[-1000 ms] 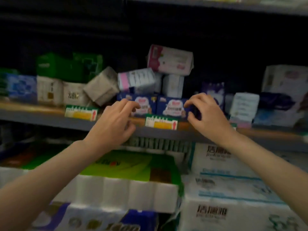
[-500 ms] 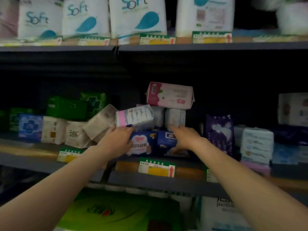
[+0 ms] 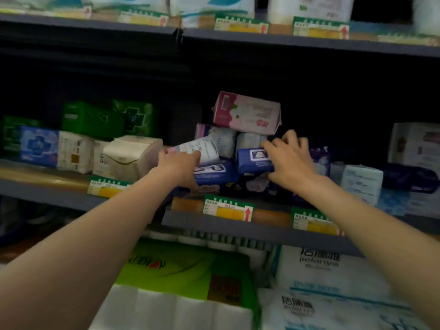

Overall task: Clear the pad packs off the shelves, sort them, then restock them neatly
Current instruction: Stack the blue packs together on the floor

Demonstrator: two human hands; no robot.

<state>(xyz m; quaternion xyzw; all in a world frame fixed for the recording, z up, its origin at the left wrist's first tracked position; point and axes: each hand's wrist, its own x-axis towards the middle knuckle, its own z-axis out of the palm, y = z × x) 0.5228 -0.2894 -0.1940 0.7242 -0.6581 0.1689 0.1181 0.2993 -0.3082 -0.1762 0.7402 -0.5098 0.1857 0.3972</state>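
Both our hands are in the pad-pack pile on the middle shelf (image 3: pixel 226 223).

Our left hand (image 3: pixel 177 166) grips the lower blue pack (image 3: pixel 215 173), fingers curled round its left end, fingertips touching the white pack (image 3: pixel 202 148) above it. Our right hand (image 3: pixel 289 160) holds the upper blue pack (image 3: pixel 253 160), fingers bent over its right end. Hands apart, a blue pack each. The pink pack (image 3: pixel 246 113) tops the pile, just above our right hand. The pile looks jumbled, packs tilted.
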